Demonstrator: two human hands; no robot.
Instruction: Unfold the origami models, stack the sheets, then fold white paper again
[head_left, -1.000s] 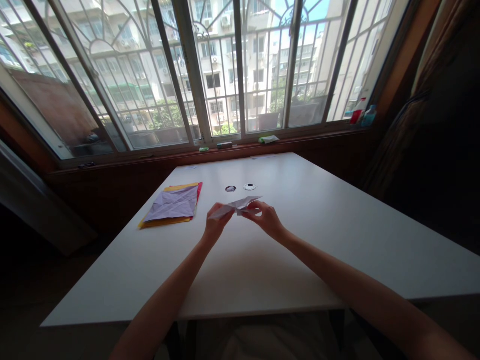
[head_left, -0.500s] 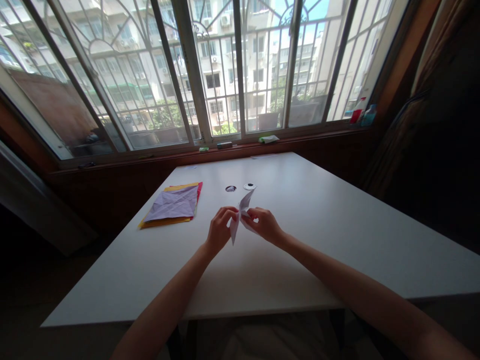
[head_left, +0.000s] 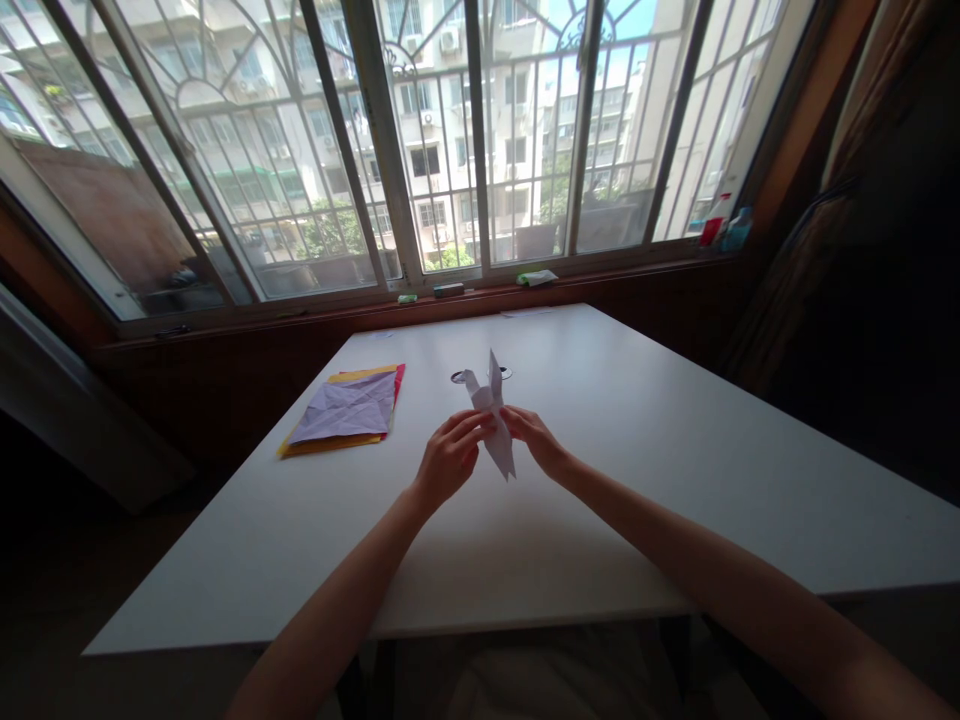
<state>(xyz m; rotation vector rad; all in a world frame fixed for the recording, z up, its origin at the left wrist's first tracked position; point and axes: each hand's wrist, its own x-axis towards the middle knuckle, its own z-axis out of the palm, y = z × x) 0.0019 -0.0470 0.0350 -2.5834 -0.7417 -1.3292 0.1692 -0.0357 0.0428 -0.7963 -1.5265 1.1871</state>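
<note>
A folded white paper figure (head_left: 493,410) is held upright above the white table (head_left: 645,470), its points up and a long tip hanging down. My left hand (head_left: 448,457) pinches it from the left side. My right hand (head_left: 531,435) pinches it from the right. Both hands meet at the figure's middle, a little above the tabletop.
A stack of coloured paper sheets (head_left: 346,409), pale purple on top with yellow and red under it, lies at the table's far left. Two round cable holes (head_left: 459,377) sit behind the figure. Small items (head_left: 537,278) and bottles (head_left: 724,229) rest on the window sill.
The paper figure was turned from lying flat between my hands to standing upright. Both hands shifted their pinch along it and stayed close together.
</note>
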